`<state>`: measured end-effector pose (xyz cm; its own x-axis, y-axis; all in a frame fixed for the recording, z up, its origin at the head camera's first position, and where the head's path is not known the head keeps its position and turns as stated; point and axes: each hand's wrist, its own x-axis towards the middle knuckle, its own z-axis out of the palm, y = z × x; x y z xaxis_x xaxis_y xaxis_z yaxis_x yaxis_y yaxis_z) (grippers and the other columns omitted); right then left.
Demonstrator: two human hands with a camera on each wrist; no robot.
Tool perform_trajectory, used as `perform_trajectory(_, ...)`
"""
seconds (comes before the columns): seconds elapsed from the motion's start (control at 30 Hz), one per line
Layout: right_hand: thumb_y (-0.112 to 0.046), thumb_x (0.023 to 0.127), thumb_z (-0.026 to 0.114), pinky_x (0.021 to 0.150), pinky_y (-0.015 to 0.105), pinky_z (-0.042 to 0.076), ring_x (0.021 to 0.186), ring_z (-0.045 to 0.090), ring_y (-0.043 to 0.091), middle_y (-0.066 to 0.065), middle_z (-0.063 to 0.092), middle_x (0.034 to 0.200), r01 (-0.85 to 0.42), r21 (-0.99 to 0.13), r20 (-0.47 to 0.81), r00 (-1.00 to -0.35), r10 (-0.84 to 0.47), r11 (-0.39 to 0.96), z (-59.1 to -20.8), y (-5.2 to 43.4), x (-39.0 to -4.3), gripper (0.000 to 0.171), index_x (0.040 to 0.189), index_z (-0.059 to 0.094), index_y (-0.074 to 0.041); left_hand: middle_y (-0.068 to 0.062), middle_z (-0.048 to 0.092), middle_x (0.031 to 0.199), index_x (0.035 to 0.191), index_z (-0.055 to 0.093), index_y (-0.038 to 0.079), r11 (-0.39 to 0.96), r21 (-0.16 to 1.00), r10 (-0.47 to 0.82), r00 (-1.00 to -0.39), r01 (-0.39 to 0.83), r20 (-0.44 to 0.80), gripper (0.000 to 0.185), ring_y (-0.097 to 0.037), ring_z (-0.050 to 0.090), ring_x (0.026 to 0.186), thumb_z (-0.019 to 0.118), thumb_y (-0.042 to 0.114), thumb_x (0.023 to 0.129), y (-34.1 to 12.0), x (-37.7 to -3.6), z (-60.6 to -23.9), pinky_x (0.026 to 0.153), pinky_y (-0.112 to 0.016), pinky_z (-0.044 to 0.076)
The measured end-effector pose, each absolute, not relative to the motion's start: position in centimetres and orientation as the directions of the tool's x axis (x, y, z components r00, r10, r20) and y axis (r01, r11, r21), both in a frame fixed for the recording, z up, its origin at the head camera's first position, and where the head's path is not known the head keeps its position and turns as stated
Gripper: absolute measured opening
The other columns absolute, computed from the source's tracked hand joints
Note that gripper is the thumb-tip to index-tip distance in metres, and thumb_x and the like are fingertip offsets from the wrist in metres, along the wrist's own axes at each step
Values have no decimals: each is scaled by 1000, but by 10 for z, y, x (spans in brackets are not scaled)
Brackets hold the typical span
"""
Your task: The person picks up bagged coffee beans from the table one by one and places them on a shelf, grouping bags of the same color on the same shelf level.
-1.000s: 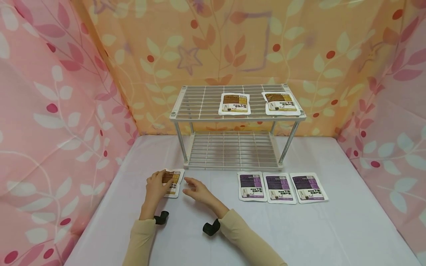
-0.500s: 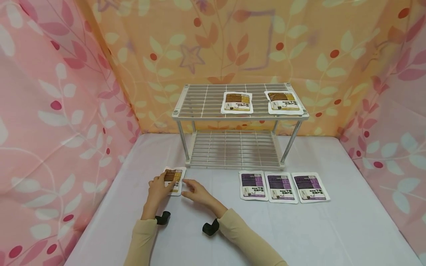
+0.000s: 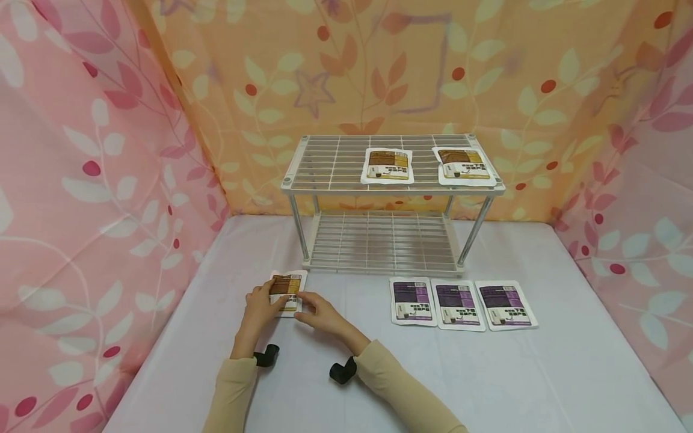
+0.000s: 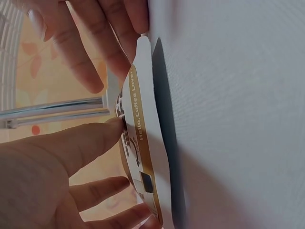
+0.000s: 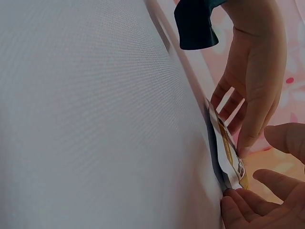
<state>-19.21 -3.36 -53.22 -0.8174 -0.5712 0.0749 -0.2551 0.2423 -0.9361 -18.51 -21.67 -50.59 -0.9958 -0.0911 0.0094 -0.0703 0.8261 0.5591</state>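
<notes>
Reads “Hello, Coffee Lover” on a flat white, brown and gold pouch point(image 4: 148, 105), centre of the left wrist view. Shows a curved dark arrow point(image 4: 137, 151) there. Too small to read on three flat white-and-purple pouches point(image 3: 461, 305), lower right of the head view, and two brown-and-gold packets point(image 3: 387, 166), upper centre.

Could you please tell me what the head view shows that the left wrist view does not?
Only the head view: three flat purple-and-white packets on the white-cloth table, two flat brown-and-white packets on the white wire rack, and two black elbow-shaped wrist pieces.

Only the left wrist view: legible words "Hello, Coffee Lover" on the handled brown-and-gold packet.

Both: that packet, the left hand, the right hand, parts of the rack and table, and the orange leaf-patterned backdrop.
</notes>
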Motion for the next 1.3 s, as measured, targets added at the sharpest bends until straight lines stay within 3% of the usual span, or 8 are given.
perform_trajectory(0.5, -12, 88, 61, 94, 45, 46, 115, 52, 40, 24, 50, 129, -262, -948, 146, -865, -481, 183, -528, -31, -186, 47, 130, 48, 6, -36, 45, 125, 133, 42, -8, 806, 592, -41, -998, 0, 56, 65, -52, 42, 109, 67, 28, 84, -212, -181, -504, 88, -59, 39)
perform_trajectory(0.7, -13, 87, 61, 94, 43, 47, 114, 53, 37, 21, 51, 129, -296, -931, 182, -882, -434, 211, -525, -27, -185, 45, 128, 50, 4, -33, 47, 125, 133, 44, -6, 803, 595, -16, -995, 48, 101, 64, -50, 43, 111, 68, 26, 83, -209, -182, -505, 91, -58, 38)
perform_trajectory(1.03, -8, 86, 61, 92, 47, 47, 117, 49, 42, 27, 44, 133, -352, -918, 262, -885, -384, 186, -522, -19, -184, 43, 126, 52, 6, -31, 44, 130, 136, 43, 0, 753, 656, -30, -994, 45, 103, 65, -48, 40, 114, 70, 23, 82, -201, -178, -502, 92, -58, 38)
perform_trajectory(1.3, -14, 83, 61, 83, 31, 53, 115, 51, 35, 25, 48, 129, -506, -831, 417, -842, -344, 231, -525, -13, -187, 43, 124, 56, 0, -29, 44, 130, 136, 43, 1, 725, 680, -13, -986, 105, 166, 65, -46, 41, 116, 71, 22, 81, -194, -178, -501, 94, -57, 38)
